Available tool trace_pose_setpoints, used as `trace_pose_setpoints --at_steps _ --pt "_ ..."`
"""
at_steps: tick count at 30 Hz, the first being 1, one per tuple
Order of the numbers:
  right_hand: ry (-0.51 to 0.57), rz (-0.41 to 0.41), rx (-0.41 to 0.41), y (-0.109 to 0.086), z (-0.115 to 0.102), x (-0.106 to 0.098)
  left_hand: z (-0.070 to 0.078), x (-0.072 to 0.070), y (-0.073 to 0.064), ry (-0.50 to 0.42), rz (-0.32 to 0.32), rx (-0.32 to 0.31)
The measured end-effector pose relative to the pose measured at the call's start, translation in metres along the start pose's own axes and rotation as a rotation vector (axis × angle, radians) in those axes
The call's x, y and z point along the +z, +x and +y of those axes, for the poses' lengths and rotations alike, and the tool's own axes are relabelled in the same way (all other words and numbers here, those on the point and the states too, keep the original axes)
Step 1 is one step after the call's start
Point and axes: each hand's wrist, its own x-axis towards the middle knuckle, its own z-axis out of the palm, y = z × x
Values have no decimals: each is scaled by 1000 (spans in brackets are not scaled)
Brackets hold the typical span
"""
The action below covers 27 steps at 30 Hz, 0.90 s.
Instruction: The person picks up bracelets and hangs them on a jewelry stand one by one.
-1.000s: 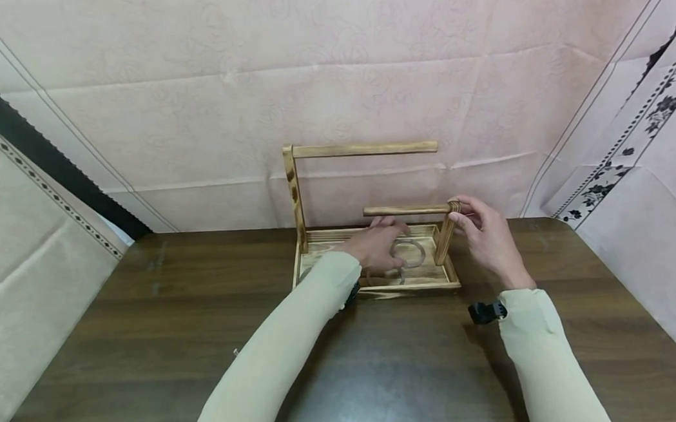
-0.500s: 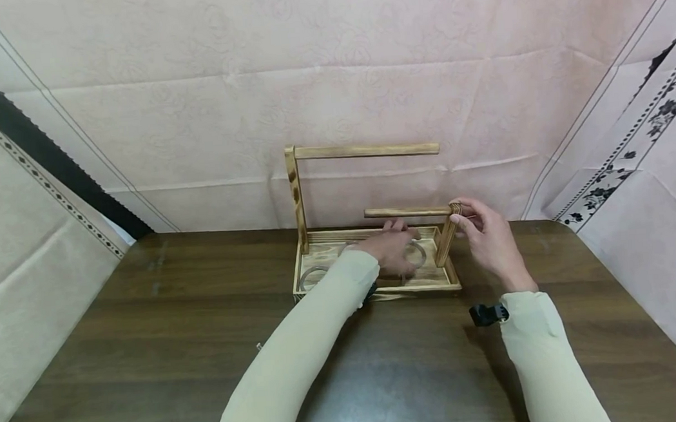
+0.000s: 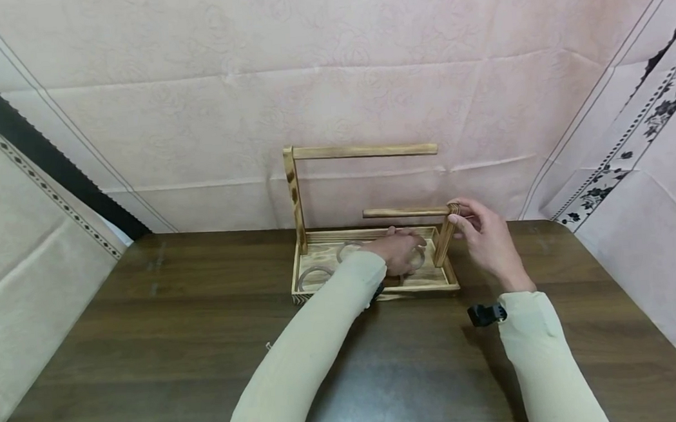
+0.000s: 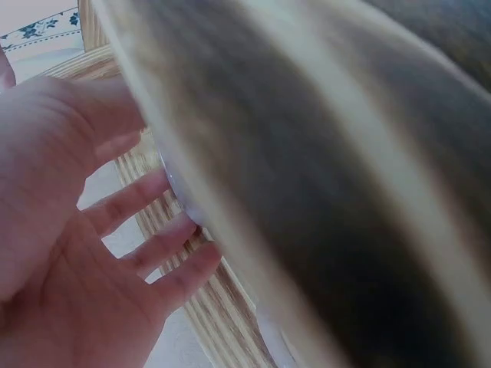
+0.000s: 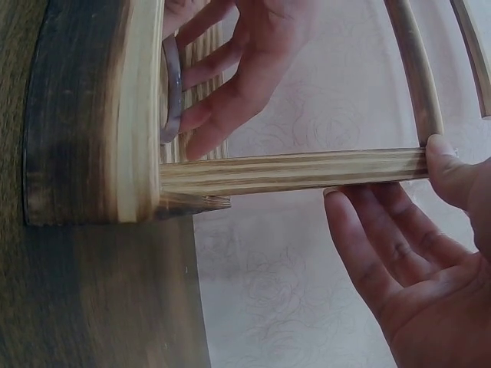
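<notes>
Our left hand (image 3: 397, 249) has slid right to a ring (image 5: 177, 96), so we're within reach (can't tell if gripping), while our right hand (image 3: 488, 244) pinches the post (image 3: 444, 243).

You have a brown table (image 3: 120, 353) in front of you, with round far corners. A pale shine (image 3: 394, 375) sits on it, and it has small light marks (image 3: 155, 289) near its far left corner. Behind it you see a pink cloth (image 3: 360, 100) with faint roses, and long folds (image 3: 248, 73) run across it. On your left is a white cloth (image 3: 22, 269) with a dotted band (image 3: 40, 180), and a black strip (image 3: 50, 156) slants beside it. On your right, another white cloth (image 3: 665, 236) has a band of black flowers (image 3: 598, 191), and black edging (image 3: 673, 35) shows higher up.
</notes>
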Motion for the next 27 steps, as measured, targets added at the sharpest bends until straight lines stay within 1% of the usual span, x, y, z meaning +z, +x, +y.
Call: trace_pose_setpoints --at_steps 6,13,15,18,21,25,27 --pt "-12 7 -5 0 0 -1 0 -2 3 -2 -8 9" --pt "4 7 -23 -1 0 1 0 -3 -1 -28 -23 5" --pt "3 8 -24 -1 0 1 0 -4 -3 -37 -19 15" --pt "-7 14 -21 -1 1 1 -2 -6 -5 -28 -7 47" --pt "-20 19 -13 0 3 2 -4 -6 -7 -18 9 63" --pt "-31 21 -4 0 3 3 -5 -5 -9 -35 30 41" --pt "-32 22 3 0 3 3 -5 -4 -11 -42 44 40"
